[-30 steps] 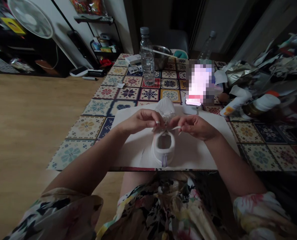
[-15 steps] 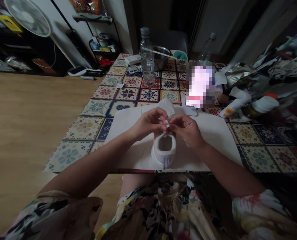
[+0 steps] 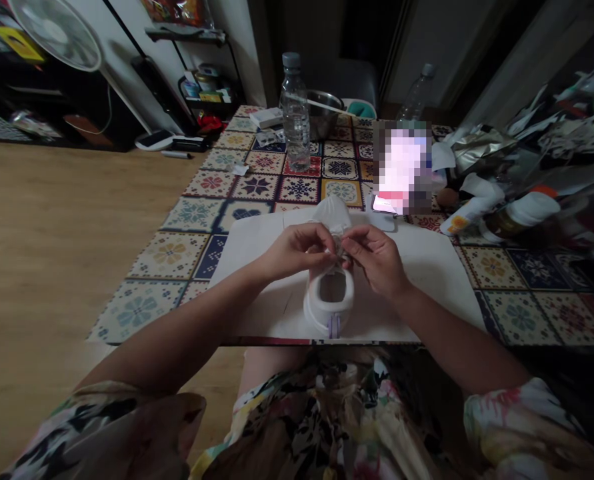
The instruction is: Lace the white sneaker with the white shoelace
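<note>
Tile-patterned bench (image 3: 177, 257) is carrying white sheet (image 3: 257, 303); clear bottle (image 3: 297, 130) is standing farther back, pixelated lit screen (image 3: 401, 170) is glowing at right. White shoe (image 3: 321, 312) is resting on sheet, toe pointing away, heel near bench edge. Left hand (image 3: 301, 250) and right hand (image 3: 379, 263) are meeting over shoe, fingers narrow, pinching white laces (image 3: 337, 244); lace path too small to tell.
</note>
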`<state>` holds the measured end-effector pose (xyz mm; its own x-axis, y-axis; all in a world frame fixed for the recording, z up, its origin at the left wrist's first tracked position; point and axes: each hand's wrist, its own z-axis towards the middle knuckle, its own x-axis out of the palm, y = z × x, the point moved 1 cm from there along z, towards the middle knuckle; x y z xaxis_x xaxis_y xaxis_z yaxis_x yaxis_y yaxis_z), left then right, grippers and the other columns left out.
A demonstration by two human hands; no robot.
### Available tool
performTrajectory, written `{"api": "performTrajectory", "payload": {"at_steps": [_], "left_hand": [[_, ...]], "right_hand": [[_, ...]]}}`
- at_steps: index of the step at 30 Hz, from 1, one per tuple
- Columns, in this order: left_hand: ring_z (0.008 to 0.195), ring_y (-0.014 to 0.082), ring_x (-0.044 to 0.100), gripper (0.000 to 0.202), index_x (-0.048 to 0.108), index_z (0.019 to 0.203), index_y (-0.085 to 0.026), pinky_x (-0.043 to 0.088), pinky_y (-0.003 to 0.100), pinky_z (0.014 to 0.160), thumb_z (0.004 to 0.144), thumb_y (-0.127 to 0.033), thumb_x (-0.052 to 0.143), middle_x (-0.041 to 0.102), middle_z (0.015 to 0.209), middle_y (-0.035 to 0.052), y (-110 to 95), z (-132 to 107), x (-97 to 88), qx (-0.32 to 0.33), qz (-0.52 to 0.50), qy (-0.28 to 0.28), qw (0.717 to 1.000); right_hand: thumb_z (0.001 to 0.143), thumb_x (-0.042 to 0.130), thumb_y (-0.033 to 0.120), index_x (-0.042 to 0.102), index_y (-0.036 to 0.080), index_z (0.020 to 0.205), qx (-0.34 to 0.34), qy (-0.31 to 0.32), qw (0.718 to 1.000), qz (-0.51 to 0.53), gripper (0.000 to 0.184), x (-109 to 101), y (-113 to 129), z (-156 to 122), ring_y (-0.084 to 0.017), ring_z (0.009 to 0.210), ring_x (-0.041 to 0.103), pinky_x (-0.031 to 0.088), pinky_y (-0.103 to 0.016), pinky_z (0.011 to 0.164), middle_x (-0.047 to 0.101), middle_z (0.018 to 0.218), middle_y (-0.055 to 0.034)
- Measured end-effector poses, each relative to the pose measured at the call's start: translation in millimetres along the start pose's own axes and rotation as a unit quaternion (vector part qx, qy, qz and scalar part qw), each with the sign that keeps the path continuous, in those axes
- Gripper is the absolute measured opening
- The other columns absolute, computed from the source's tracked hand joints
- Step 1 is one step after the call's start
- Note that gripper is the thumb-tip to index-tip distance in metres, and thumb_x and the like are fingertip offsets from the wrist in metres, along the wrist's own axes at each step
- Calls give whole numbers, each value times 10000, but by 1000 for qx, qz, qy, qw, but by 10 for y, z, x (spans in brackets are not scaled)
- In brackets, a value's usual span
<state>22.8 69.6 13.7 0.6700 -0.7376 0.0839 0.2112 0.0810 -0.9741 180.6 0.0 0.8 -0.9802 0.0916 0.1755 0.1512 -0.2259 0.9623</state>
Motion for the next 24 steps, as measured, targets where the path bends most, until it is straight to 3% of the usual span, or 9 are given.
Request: {"api": "performTrajectory", "payload": {"at_steps": [3,6,11,13,16,19,21,24], "left_hand": [[582,86,573,271,647,670,-133,455,191,556,620,-272,874,638,638,1,19,5,4,-12,-32,-1,999],[589,77,588,281,660,675,-132,472,183,581,599,-275,890,642,646,-9,40,14,8,-21,-74,-12,997],[664,117,647,270,750,760,-144,515,223,656,612,-321,891,713,724,33,46,17,-18,-27,-54,-11,998],[656,122,642,255,757,736,-144,514,233,654,626,-336,884,719,722,43,28,16,-32,-15,-26,-9,1000],[623,112,613,258,749,702,-134,487,222,608,643,-352,873,697,686,41,-2,19,-44,9,8,-12,1000],[583,100,577,298,728,678,-125,457,216,565,649,-388,866,671,651,32,-7,27,-42,13,17,-14,1000],[577,95,565,331,715,665,-122,449,216,560,639,-416,866,663,641,26,3,31,-41,9,17,-18,1000],[576,88,555,375,700,655,-118,432,205,549,614,-448,871,651,632,13,25,34,-45,-5,12,-28,1000]], "right_hand": [[761,773,404,606,241,863,-35,0,999,-39,255,-9,18,-5,-99,613,592,525,-237,574,624,738,47],[782,758,323,653,233,922,-79,53,986,-135,196,-40,68,-15,-141,797,628,534,-298,752,670,881,-5],[816,726,314,685,226,800,-140,65,962,-223,99,-96,118,19,-160,795,570,477,-322,753,633,823,-16],[815,725,382,687,221,765,-110,74,971,-198,173,-100,98,39,-160,803,561,462,-323,769,617,815,-14],[796,725,475,680,205,773,4,116,987,-114,274,-91,47,50,-145,766,542,441,-304,741,590,788,0],[802,708,489,656,191,767,82,153,984,-41,305,-89,30,43,-134,749,533,434,-289,729,578,777,7],[811,699,453,649,188,775,80,166,982,-42,273,-96,37,38,-133,748,532,432,-287,726,575,781,9],[784,726,357,635,193,804,7,167,978,-123,188,-100,48,25,-132,722,511,417,-281,690,547,769,21]]}}
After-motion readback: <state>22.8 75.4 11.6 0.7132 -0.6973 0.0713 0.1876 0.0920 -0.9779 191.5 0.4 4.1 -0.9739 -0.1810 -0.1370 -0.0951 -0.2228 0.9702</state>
